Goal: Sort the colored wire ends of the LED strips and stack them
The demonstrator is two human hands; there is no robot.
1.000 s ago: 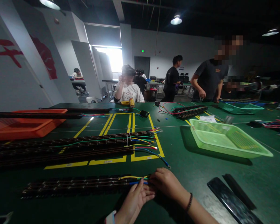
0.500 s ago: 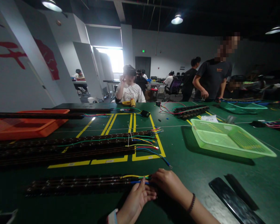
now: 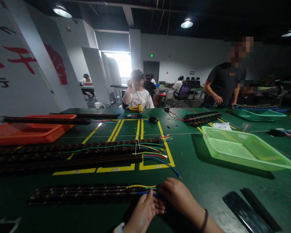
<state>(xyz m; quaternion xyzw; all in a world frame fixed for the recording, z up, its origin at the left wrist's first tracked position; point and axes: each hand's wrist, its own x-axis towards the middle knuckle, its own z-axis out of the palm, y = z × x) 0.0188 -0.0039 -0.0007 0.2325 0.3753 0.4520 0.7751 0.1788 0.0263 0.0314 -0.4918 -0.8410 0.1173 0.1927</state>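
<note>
In front of me on the green table lies a dark strip assembly point(image 3: 84, 193) with rows of shiny dots, its wires coming out at the right end. A yellow wire point(image 3: 139, 186) and a blue wire point(image 3: 142, 193) run from it into my hands, with a bit of green beside them. My left hand point(image 3: 147, 207) has its thumb pressed on these wires, the other fingers loosely curled beneath. My right hand point(image 3: 177, 195) is closed around the wires' ends, which its fingers hide.
More dark strips point(image 3: 87, 158) with coloured wires lie behind, over yellow tape outlines. A light green basket point(image 3: 247, 161) stands right, a phone point(image 3: 247, 210) and a dark bar point(image 3: 260, 208) nearer me. An orange tray point(image 3: 55, 129) is at left. People sit and stand beyond the table.
The view has shifted slightly, so everything appears a little further right. Both hands stay on the wires with almost the same grip.
</note>
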